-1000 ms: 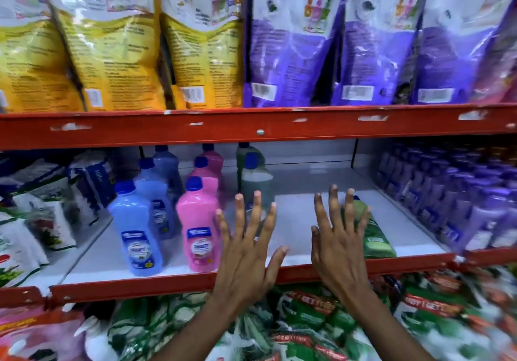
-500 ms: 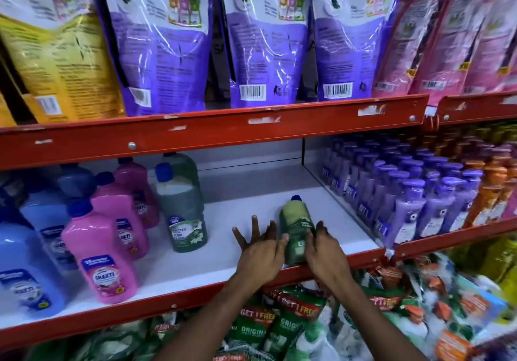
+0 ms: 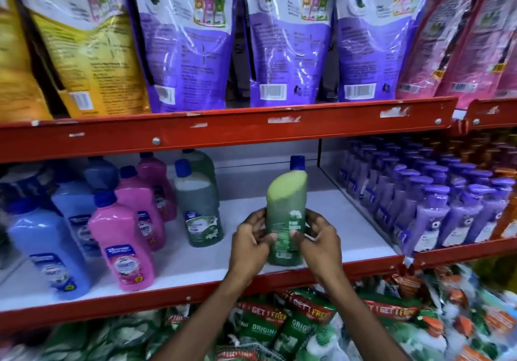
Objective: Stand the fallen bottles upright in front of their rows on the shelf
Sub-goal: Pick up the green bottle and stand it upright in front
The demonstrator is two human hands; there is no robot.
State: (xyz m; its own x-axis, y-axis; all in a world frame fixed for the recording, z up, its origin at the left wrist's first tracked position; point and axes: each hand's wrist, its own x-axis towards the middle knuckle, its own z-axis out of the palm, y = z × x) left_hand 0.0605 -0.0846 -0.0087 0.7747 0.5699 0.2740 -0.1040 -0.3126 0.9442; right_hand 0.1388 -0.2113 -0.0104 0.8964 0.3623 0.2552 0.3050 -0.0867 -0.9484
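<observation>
Two hands hold one green bottle (image 3: 285, 218) with a blue cap. The left hand (image 3: 250, 244) is on its left side and the right hand (image 3: 319, 239) is on its right side. The fingers (image 3: 256, 218) of both hands are curled around the lower half of the bottle and press on its label. The bottle stands almost straight, leaning a little to the right. Its bottom is at the front edge of the white shelf (image 3: 349, 220), but the hands hide whether it touches the shelf.

To the left, well apart from the held bottle, stands a row of green bottles (image 3: 200, 206). The bare shelf lies between them. Further left is a row of pink bottles (image 3: 123, 237), and then blue bottles (image 3: 50, 246) at the far left. All of these stand up straight.

To the right, past a thin wall, many small purple pump bottles (image 3: 436, 206) are packed close together.

A red rail (image 3: 223, 131) runs above the bottles. On top of it stand big bags: yellow bags (image 3: 81, 41) on the left, purple bags (image 3: 282, 39) in the middle and pink bags (image 3: 461, 39) on the right. Below the shelf lie green and red packets (image 3: 279, 327).
</observation>
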